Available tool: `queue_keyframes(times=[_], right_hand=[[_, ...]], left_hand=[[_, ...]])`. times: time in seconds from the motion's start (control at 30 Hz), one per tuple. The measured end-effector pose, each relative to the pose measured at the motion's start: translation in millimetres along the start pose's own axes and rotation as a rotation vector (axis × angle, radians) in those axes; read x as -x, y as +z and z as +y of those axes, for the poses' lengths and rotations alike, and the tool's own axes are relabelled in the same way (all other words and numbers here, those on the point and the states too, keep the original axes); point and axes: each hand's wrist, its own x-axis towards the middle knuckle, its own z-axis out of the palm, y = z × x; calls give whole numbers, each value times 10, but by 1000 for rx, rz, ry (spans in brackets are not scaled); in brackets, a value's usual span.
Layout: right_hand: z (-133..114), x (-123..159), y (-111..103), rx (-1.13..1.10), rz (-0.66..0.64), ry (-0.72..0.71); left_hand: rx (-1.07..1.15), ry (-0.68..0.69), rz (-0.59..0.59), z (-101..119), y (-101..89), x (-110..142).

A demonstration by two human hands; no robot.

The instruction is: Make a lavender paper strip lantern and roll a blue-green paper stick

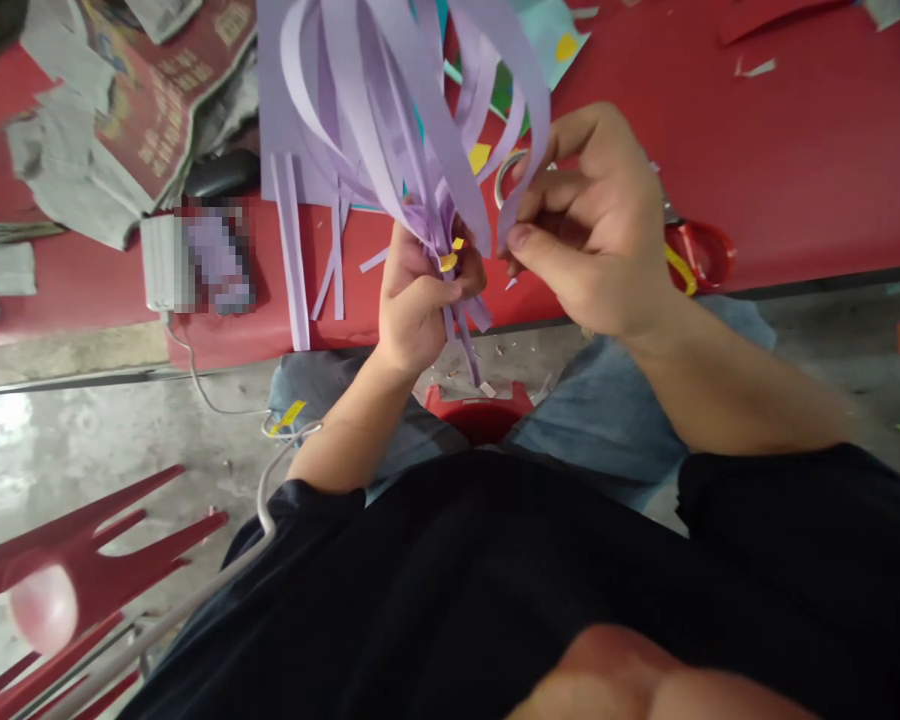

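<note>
My left hand [420, 300] is closed around the gathered lower ends of a bunch of looped lilac paper strips [360, 90]. The loops fan up and outward, and short tails stick out below my fist. Small yellow pieces [448, 262] show at the gathered point. To the right, my right hand [592, 220] pinches the free end of one curved lilac strip [531, 150] between thumb and fingers. Beyond that hand lie scissors [701, 252] with red and yellow handles, partly hidden by it.
Loose lilac strips [292, 250] and a lilac sheet [270, 100] lie on the red table [795, 150]. At left are crumpled papers [67, 170], a black mouse-like object [221, 175] and a white box [166, 262] with a cable [210, 400]. A red chair [105, 540] stands lower left.
</note>
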Motion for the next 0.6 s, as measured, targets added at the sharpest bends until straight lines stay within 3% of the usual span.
queue_keyframes(times=[0.13,0.37,0.6], right_hand=[[3,-2,-32,44,2,46],[8,-13,-75,213,3,-57],[-57,37,-122,291,-29,0]], left_hand=[[22,-10,11,12,1,7],[33,39,-72,20,20,21],[-1,-28,35,-44,-47,28]])
